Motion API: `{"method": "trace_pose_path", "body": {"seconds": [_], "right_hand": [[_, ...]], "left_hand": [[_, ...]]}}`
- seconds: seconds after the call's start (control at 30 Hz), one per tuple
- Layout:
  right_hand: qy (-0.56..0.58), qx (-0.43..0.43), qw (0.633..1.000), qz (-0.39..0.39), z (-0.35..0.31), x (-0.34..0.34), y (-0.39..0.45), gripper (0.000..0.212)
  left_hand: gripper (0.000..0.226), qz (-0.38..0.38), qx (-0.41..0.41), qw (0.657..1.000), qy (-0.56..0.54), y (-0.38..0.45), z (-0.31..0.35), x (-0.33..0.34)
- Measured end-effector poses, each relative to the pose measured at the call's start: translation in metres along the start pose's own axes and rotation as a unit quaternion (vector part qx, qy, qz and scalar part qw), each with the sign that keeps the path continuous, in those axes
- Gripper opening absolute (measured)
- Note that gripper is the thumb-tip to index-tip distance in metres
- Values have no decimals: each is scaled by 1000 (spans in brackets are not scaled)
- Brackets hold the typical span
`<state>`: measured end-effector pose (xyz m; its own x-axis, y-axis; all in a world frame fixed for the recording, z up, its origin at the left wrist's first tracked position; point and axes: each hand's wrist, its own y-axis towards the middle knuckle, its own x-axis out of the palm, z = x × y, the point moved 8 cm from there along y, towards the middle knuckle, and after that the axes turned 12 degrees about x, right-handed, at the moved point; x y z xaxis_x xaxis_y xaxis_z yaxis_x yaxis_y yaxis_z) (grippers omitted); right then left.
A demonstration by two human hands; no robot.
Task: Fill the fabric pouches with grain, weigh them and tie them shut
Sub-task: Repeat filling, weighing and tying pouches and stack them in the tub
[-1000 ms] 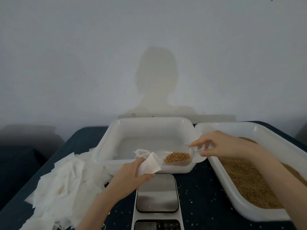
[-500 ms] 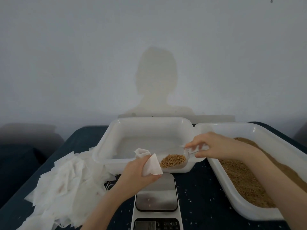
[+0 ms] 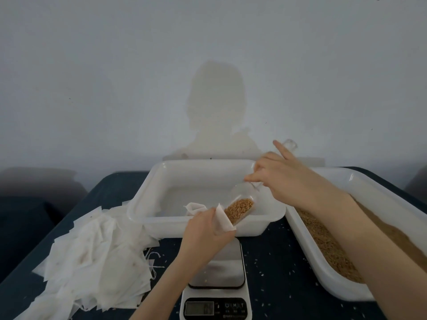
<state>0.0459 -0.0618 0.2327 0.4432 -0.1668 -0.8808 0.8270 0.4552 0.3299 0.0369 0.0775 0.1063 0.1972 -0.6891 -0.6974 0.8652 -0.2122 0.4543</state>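
**Fabric pouch held open while the grain goes in**

The fabric pouch (image 3: 221,219) is in the left hand (image 3: 205,232), just above the near rim of the empty white tub (image 3: 161,195) and beyond the scale (image 3: 216,285). The fingers of this hand curl around the pouch body, and its mouth points up toward the scoop. The right hand (image 3: 284,179) grips the handle of the clear scoop (image 3: 240,204), which is tilted down steeply with its lip at the pouch mouth. The grain (image 3: 238,209) lies in the low end of the scoop.

The pouch looks thin, soft and very light, so I think it will collapse if nobody keeps the mouth open. It is best to hold it near the rim, with fingers spreading the opening. When it is filled it will sag, so support under the bottom may be needed. Grain flows loose and fast; some grains are already scattered on the dark table (image 3: 277,273). More pouches (image 3: 97,262) wait in a heap on the left, and the grain tub (image 3: 360,185) stands on the right.
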Motion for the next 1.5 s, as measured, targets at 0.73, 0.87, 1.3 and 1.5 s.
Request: {"method": "trace_pose_path", "body": {"seconds": [0.73, 0.87, 1.3, 1.5], "right_hand": [[-11, 68, 996, -55, 39, 28, -19, 52], [110, 123, 977, -136, 65, 65, -40, 38], [52, 340, 875, -341, 164, 180, -111, 23], [43, 294, 847, -441, 131, 199, -105, 20]], "left_hand": [[15, 19, -61, 987, -145, 10, -14, 21], [13, 11, -56, 991, -122, 9, -21, 23], [18, -73, -10, 996, 46, -21, -49, 48], [26, -100, -4, 995, -18, -24, -49, 47]]}}
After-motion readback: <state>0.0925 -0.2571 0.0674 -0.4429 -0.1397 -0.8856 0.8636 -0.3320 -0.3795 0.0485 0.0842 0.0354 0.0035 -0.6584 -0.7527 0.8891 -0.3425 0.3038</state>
